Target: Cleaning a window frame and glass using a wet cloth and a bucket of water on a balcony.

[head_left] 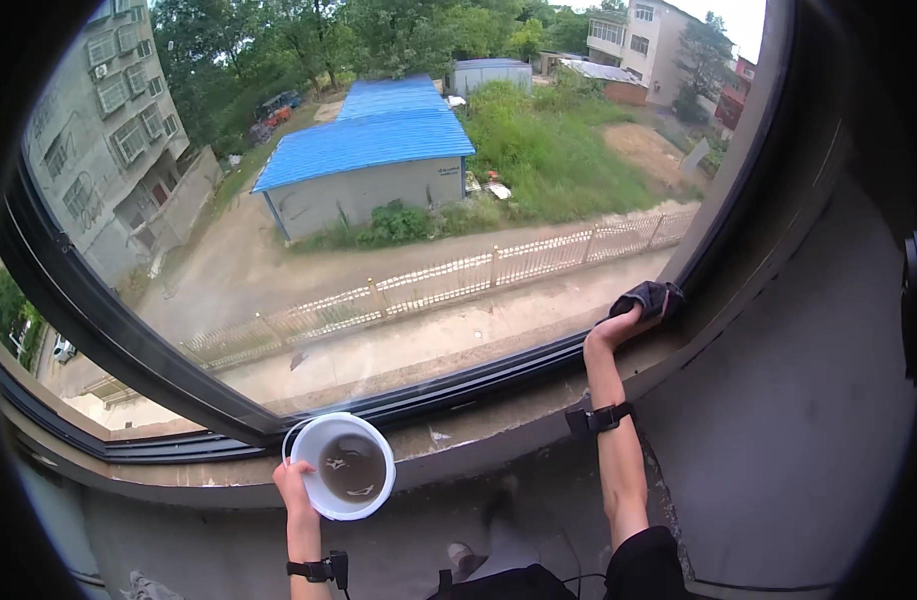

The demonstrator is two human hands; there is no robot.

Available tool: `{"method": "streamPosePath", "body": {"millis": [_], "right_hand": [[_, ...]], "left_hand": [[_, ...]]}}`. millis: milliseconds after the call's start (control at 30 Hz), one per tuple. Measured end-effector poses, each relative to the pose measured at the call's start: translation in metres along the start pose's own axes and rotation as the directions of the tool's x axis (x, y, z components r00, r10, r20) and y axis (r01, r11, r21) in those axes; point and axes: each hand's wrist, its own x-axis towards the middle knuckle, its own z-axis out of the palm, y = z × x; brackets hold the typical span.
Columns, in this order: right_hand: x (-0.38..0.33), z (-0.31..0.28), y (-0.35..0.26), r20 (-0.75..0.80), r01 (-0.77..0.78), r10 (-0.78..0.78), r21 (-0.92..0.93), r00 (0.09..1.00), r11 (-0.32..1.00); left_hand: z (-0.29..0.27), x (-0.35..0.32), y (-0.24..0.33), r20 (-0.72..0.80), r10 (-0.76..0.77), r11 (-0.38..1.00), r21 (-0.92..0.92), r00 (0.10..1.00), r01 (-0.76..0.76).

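A white bucket [331, 507] with murky brown water [354, 468] in it is at the sill's inner edge, left of centre. My left hand [295, 488] grips its side, thumb over the rim and fingers behind the wall. Far to the right, my right hand [619, 325] is bent at the wrist and holds a dark, crumpled cloth [651, 300] against the lower right corner of the window frame. The cloth covers most of those fingers.
A dark window track [459, 392] runs along the sill [499, 425], which has a pale chipped spot. The sliding sash's upright [144, 350] stands at left. Grey wall [779, 400] lies to the right. Outside are a blue-roofed shed [379, 130] and a fence [449, 283].
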Motion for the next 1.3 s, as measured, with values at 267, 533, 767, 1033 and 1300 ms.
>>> {"method": "streamPosePath", "body": {"millis": [267, 533, 767, 1033, 1300], "right_hand": [[-0.163, 0.065, -0.145, 0.564, 0.489, -0.44, 0.073, 0.699, 0.869], [-0.312, 0.104, -0.249, 0.64, 0.55, -0.765, 0.666, -0.074, 0.504], [-0.398, 0.105, -0.267, 0.316, 0.277, -0.731, 0.944, -0.604, 0.18], [-0.331, 0.095, -0.234, 0.247, 0.278, -0.681, 0.958, -0.69, 0.066], [-0.153, 0.046, -0.145, 0.363, 0.458, -0.602, 0.889, -0.711, -0.005]], "left_hand": [[-0.006, -0.006, 0.002, -0.017, -0.002, 1.0, -0.028, 1.0, 0.002], [-0.015, 0.005, -0.022, -0.072, 0.061, 0.996, 0.071, 0.996, -0.056], [-0.003, -0.009, -0.007, -0.201, 0.098, 0.978, 0.2, 0.975, -0.057], [-0.006, -0.012, -0.01, -0.164, 0.078, 0.982, 0.185, 0.983, -0.047], [-0.019, -0.007, -0.01, 0.059, -0.11, 0.992, -0.056, 0.992, 0.114]]}}
